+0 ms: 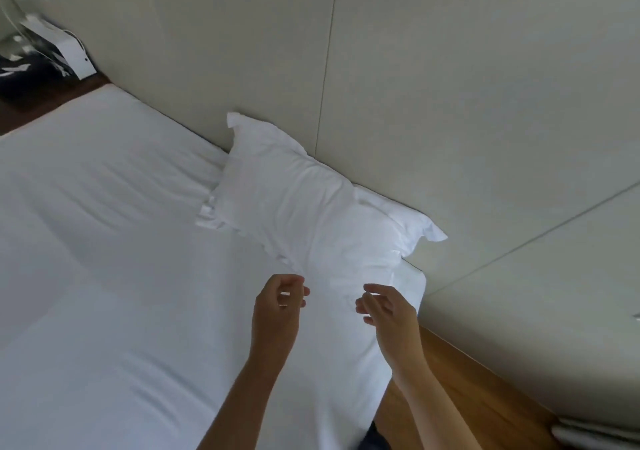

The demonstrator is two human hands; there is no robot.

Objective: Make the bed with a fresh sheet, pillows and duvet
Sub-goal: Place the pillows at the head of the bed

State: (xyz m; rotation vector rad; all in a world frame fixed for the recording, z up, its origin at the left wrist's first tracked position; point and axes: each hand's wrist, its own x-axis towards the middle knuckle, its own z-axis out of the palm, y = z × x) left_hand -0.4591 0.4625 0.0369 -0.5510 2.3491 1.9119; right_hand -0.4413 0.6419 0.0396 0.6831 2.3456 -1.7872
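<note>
A white pillow lies at the head of the bed against the pale headboard wall, its corners sticking out left and right. A white sheet covers the mattress, smooth with faint creases. My left hand hovers just in front of the pillow's near edge, fingers loosely curled and holding nothing. My right hand hovers beside it near the bed's right corner, fingers apart and empty. Neither hand touches the pillow.
A padded cream wall runs behind the bed. Wooden floor shows to the right of the mattress. A dark bedside area with a white box sits at the far left. White fabric lies at the lower right corner.
</note>
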